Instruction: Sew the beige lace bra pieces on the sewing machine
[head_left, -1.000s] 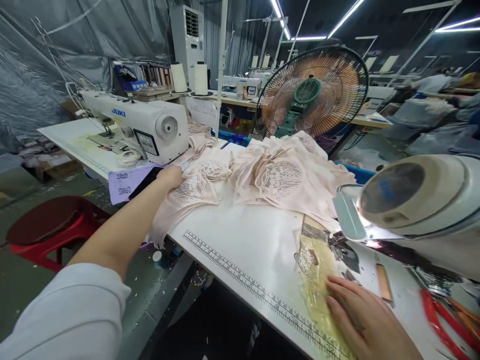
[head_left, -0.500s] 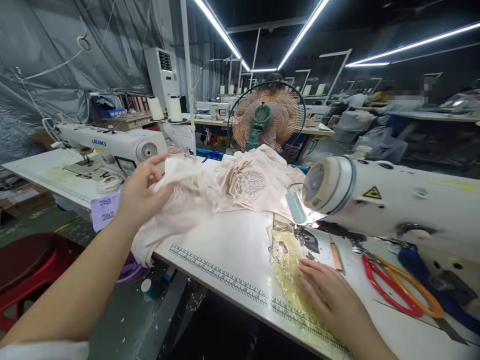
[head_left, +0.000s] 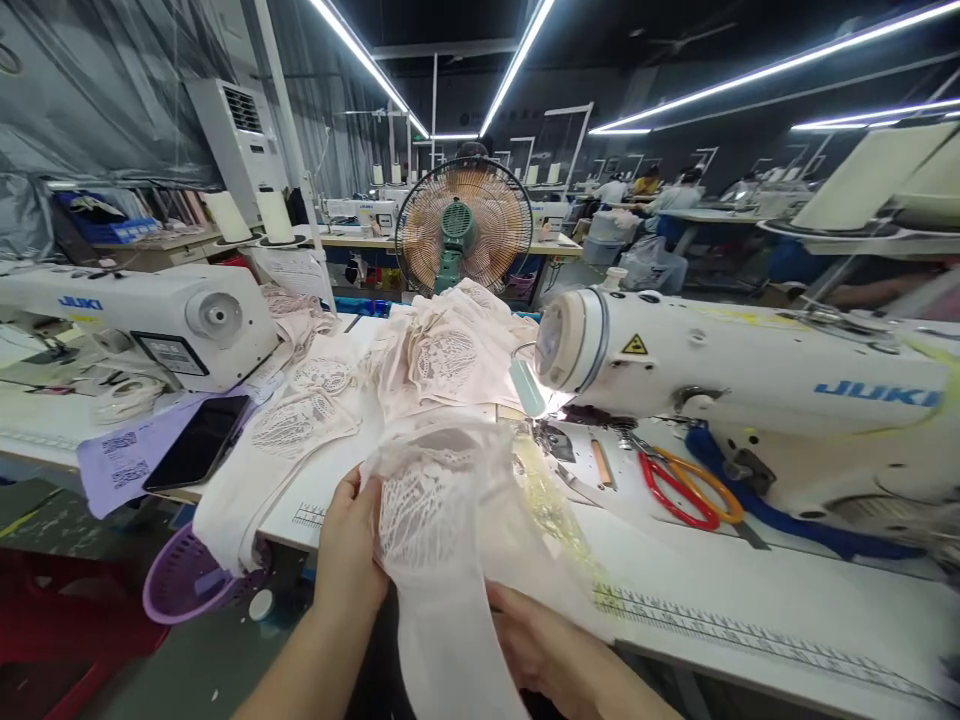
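Note:
A pale pink lace garment piece (head_left: 427,510) spans both hands at the front edge of the sewing table. My left hand (head_left: 352,550) pinches its left edge, thumb on top by the lace. Under its right side, my right hand (head_left: 540,640) holds the fabric; the cloth hides part of those fingers. Just beyond the hands, a heap of similar lace pieces (head_left: 450,355) lies on the table. More finished-looking lace pieces (head_left: 296,425) lie to the left, hanging over the edge. The sewing machine's head (head_left: 570,340) stands to the right, its needle area lit.
Red-handled scissors (head_left: 679,490) and orange-handled ones (head_left: 701,480) lie under the machine arm. A phone (head_left: 199,445) rests at left on a purple sheet (head_left: 112,465). Below hangs a purple basket (head_left: 180,580). A second sewing machine (head_left: 187,320) and a fan (head_left: 461,225) stand beyond.
My left hand has come down and right with a lace piece, to the table's front edge. My right hand has left the yellow-taped table area and now holds the fabric. The view has turned right.

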